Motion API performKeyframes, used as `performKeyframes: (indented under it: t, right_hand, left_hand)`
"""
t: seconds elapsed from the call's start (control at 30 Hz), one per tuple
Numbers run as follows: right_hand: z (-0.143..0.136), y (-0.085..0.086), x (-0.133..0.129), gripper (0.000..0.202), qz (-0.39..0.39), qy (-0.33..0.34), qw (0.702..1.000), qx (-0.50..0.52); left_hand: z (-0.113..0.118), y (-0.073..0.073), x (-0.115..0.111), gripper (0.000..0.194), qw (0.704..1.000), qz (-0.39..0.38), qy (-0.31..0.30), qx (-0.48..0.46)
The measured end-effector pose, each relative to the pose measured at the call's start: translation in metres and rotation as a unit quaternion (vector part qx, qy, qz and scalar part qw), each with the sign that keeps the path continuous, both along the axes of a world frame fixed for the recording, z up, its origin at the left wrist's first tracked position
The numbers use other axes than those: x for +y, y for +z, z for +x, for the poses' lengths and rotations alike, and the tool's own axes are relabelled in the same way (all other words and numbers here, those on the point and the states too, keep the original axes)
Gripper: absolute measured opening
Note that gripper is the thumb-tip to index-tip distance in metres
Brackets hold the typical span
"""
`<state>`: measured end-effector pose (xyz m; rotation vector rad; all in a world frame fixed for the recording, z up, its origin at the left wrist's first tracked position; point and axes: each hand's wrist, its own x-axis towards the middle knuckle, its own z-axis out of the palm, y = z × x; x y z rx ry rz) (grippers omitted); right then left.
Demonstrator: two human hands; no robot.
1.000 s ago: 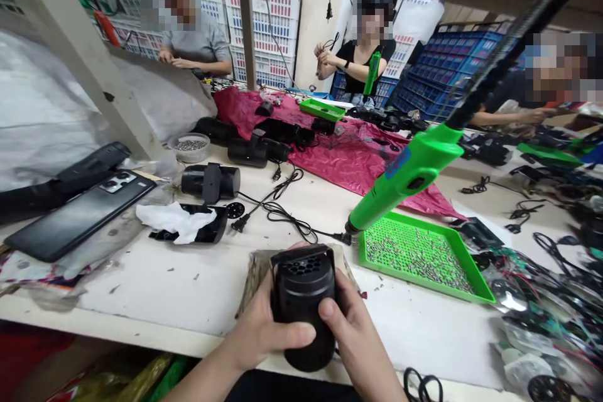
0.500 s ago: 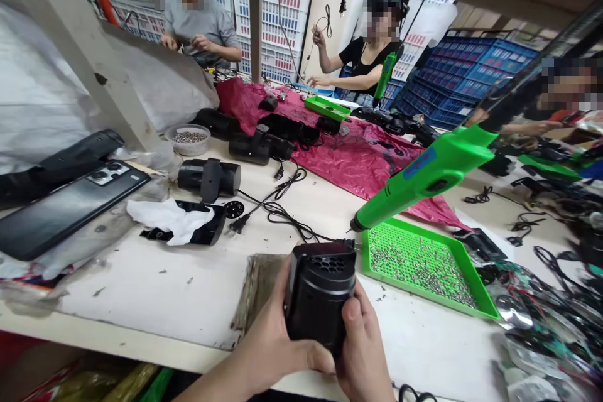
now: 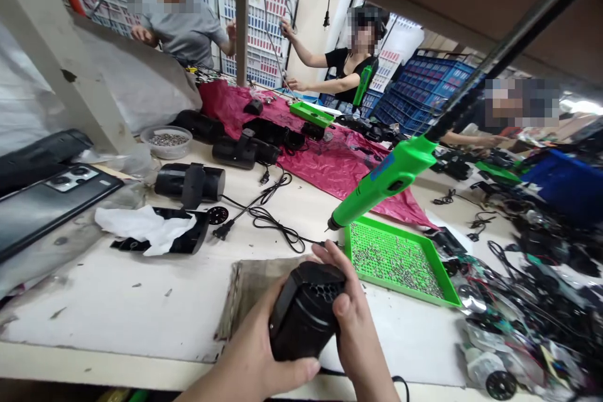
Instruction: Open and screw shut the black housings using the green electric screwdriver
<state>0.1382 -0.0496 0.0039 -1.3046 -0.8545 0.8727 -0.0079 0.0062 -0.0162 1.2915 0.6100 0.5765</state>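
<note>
A black cylindrical device housing (image 3: 306, 320) with a honeycomb grille at its top is tilted between my two hands, near the table's front edge. My left hand (image 3: 273, 352) wraps its left side, thumb across the front. On the right side, my right hand (image 3: 351, 314) holds it with the thumb bent near the grille, the fingers reaching up past the top edge. Part of a black cord (image 3: 400, 380) shows beside my right wrist. Under and behind the housing lies a worn brown pad (image 3: 245, 289). A green electric screwdriver (image 3: 381, 182) hangs just beyond my right hand.
A green tray (image 3: 452, 292) of screws stands right of my hands. Wires and parts (image 3: 518, 326) crowd the far right. Leftward are a black cylindrical unit (image 3: 164, 182), white tissue (image 3: 141, 226), a phone (image 3: 56, 207) and a screw tub (image 3: 164, 149). Co-workers sit across the table.
The housing has tilted, its grille turning to the right. My right fingers have come up over its far edge. The whole view has shifted, so the table things sit further left.
</note>
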Motion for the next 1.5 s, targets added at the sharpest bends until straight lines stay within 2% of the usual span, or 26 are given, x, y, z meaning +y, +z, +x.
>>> performKeyframes:
  t: [0.1,0.23,0.27,0.33,0.4,0.43,0.47,0.5,0.57,0.63,0.73,0.87,0.97,1.13,1.3,1.5]
  right_hand:
    - [-0.002,0.010,0.003,0.091,-0.018,0.023,0.999,0.021]
    - [-0.007,0.008,0.002,0.074,-0.048,0.009,0.998,0.030]
    - [-0.006,0.009,0.001,0.069,-0.049,-0.009,0.999,0.016]
    - [0.002,0.014,0.001,0.062,-0.029,-0.085,0.994,-0.055]
    - [0.018,0.026,0.004,0.060,0.022,-0.177,0.972,-0.152]
    - [0.028,0.035,0.008,0.062,0.051,-0.198,0.960,-0.189]
    - [0.038,0.044,0.014,0.066,0.079,-0.194,0.957,-0.201]
    - [0.046,0.052,0.022,0.069,0.086,-0.161,0.964,-0.194]
    - [0.057,0.066,0.039,0.075,0.069,-0.084,0.980,-0.166]
    - [0.059,0.071,0.055,0.078,0.053,-0.057,0.987,-0.142]
    - [0.051,0.069,0.063,0.072,0.060,-0.077,0.987,-0.127]
    - [0.040,0.068,0.049,0.078,0.107,-0.079,0.983,-0.127]
    - [0.038,0.074,0.039,0.073,0.123,-0.073,0.982,-0.122]
    - [0.038,0.078,0.035,0.065,0.144,-0.092,0.982,-0.079]
    - [0.037,0.071,0.029,0.068,0.146,-0.122,0.977,-0.096]
    - [0.039,0.063,0.020,0.070,0.159,-0.128,0.970,-0.133]
  left_hand:
    - [0.000,0.000,-0.001,0.080,1.000,-0.019,0.018,0.002]
    - [0.003,0.005,0.001,0.084,0.999,-0.027,0.007,-0.034]
    - [0.004,0.007,0.001,0.084,0.998,-0.033,0.021,-0.050]
    - [0.004,0.009,0.002,0.080,0.993,-0.070,0.063,-0.073]
    - [0.003,0.009,0.003,0.070,0.985,-0.129,0.087,-0.079]
    - [0.002,0.008,0.003,0.064,0.979,-0.161,0.091,-0.081]
    - [0.000,0.007,0.004,0.059,0.974,-0.187,0.092,-0.084]
    - [-0.001,0.006,0.004,0.056,0.970,-0.207,0.094,-0.090]
    - [-0.003,0.003,0.004,0.052,0.962,-0.232,0.095,-0.108]
    - [-0.005,0.001,0.003,0.052,0.956,-0.249,0.095,-0.123]
    - [-0.006,0.000,0.001,0.052,0.949,-0.264,0.106,-0.136]
    - [-0.005,0.000,-0.002,0.051,0.947,-0.263,0.121,-0.136]
    - [-0.002,0.000,-0.001,0.050,0.942,-0.285,0.132,-0.116]
    - [0.002,0.008,0.014,0.027,0.902,-0.378,0.200,-0.052]
    - [0.006,0.020,0.026,0.039,0.886,-0.426,0.169,-0.074]
    - [0.006,0.021,0.024,0.043,0.885,-0.429,0.169,-0.071]
